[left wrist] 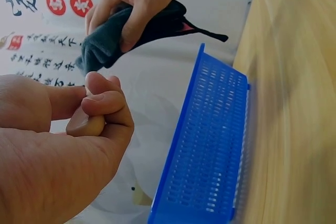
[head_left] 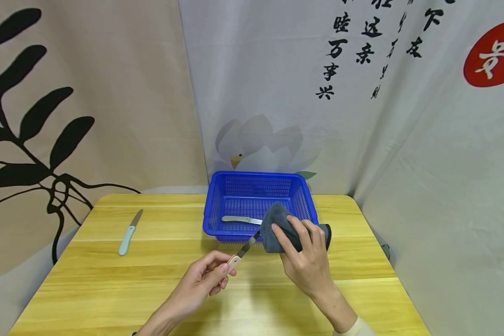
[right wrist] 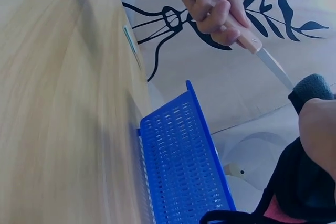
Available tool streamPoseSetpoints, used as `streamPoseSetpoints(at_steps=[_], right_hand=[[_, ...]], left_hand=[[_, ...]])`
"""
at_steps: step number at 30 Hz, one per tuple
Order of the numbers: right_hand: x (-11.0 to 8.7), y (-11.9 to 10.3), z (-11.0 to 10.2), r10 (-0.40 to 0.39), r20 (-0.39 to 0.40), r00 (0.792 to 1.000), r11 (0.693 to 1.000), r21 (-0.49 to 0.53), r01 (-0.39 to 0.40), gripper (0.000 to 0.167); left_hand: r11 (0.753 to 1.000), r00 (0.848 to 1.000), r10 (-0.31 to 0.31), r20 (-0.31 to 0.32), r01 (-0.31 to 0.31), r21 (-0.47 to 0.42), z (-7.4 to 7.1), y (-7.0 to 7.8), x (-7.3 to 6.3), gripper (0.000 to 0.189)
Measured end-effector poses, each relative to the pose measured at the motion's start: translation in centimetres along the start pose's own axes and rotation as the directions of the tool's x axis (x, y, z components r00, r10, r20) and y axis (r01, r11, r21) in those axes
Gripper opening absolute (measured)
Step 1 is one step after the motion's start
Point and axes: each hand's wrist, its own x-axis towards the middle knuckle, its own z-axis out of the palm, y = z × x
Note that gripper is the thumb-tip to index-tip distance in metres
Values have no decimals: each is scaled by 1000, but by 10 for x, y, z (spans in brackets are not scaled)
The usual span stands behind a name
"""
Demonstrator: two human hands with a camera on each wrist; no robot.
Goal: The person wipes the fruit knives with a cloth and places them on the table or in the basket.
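My left hand point(head_left: 205, 276) grips the pale pink handle of a small knife point(head_left: 247, 246), its blade pointing up and to the right. In the right wrist view the knife point(right wrist: 270, 66) shows its blade bare up to the tip, which reaches the edge of a dark grey cloth point(right wrist: 311, 88). My right hand point(head_left: 306, 254) holds that bunched cloth point(head_left: 276, 228) over the front right of the blue basket. From the left wrist view, the handle end point(left wrist: 86, 123) pokes out of my curled left fingers.
A blue plastic basket point(head_left: 260, 175) stands at the table's back edge, with a white-handled knife point(head_left: 236, 219) inside, partly covered by the cloth. Another knife with a light blue handle point(head_left: 127, 240) lies on the wooden table point(head_left: 159, 280) to the left. Printed curtains hang behind.
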Motion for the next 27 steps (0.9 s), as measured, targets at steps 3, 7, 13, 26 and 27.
streamPoseSetpoints(at_steps=[3, 7, 13, 26, 27], right_hand=[[1, -1, -1, 0, -34, 999, 1000, 11, 0, 32], [0, -12, -1, -42, -45, 998, 998, 53, 44, 30], [-4, -35, 3, -150, -24, 988, 983, 104, 151, 30], [-7, -44, 8, -169, 82, 982, 982, 104, 160, 35], [-7, -44, 8, -164, 84, 983, 982, 104, 155, 35]], left_hand=[[1000, 1000, -22, -15, 22, -9, 0, 1, -1, 34], [999, 999, -37, -33, 36, -14, 0, 2, -1, 36], [1000, 1000, -10, -13, 10, -29, 0, 1, -1, 37], [1000, 1000, -9, 5, 9, -25, -2, 1, -2, 34], [1000, 1000, -13, 1, 13, -23, -2, 1, -2, 34]])
